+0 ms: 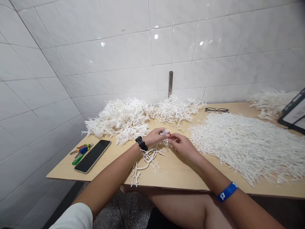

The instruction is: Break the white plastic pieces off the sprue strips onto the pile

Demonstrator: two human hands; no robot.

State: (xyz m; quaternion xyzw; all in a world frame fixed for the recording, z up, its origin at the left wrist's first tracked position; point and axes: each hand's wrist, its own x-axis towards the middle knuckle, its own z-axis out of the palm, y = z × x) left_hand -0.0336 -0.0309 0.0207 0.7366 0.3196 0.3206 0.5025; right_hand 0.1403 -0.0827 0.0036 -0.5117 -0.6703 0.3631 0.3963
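My left hand (156, 136), with a black watch at its wrist, is closed on a small bunch of white branched pieces (165, 131) above the middle of the table. Just to its right, my right hand (182, 145) touches the same bunch with its fingertips pinched together. What lies between those fingertips is too small to make out. Below the left hand, a looped white branched strand (149, 159) rests on the wooden table (176, 173), reaching towards the front edge.
White branched heaps (121, 116) (177, 109) lie along the wall. A broad white pile (247, 143) covers the right side. Glasses (217, 110) sit behind it, near a dark-framed object (294, 111). A phone (92, 156) and keys (82, 151) lie at the left.
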